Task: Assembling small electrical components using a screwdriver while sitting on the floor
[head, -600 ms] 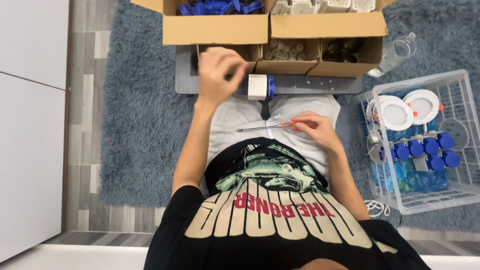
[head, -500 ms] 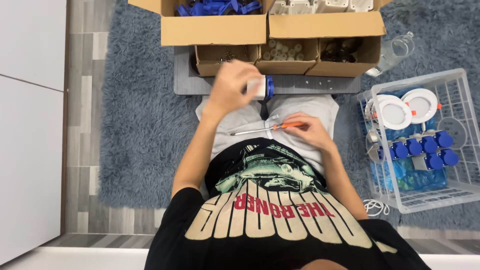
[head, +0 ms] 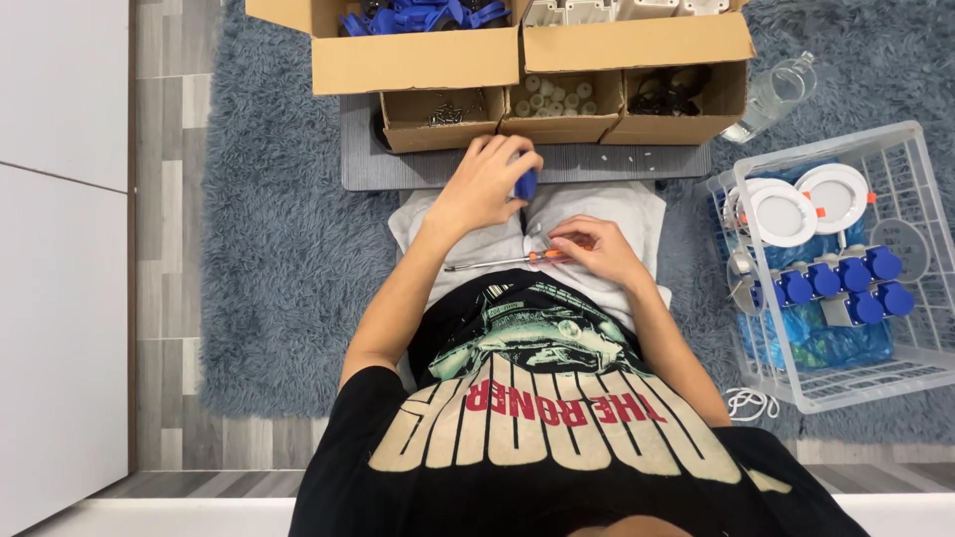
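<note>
Two hands work over the person's lap, each closed on something. The left hand (head: 484, 184) curls its fingers (head: 500, 159) down around a small blue-and-white part (head: 525, 183), of which only the blue end shows past the knuckles; the part sits at the front edge of the grey shorts, just short of the grey mat (head: 617, 159). That wrist is bent slightly and the forearm runs straight out from the shoulder, stretched forward over the left thigh. The right hand (head: 595, 249) lies lower and closer to the body, fingers pinched narrowly on the orange handle of a screwdriver (head: 507, 262), whose metal shaft points across the lap toward the left arm, lying nearly flat on the shorts. The right elbow is tucked in, the forearm angled inward.

Beyond the hands, three small open cardboard boxes (head: 562, 104) stand in a row on the mat, holding screws, white cylindrical pieces and black cable. Larger boxes sit behind them. A clear plastic bottle (head: 771, 96) lies tilted on the blue shaggy rug (head: 269, 249). To the right, a white wire basket (head: 875, 288) holds round white lamp fittings and blue-capped parts.
</note>
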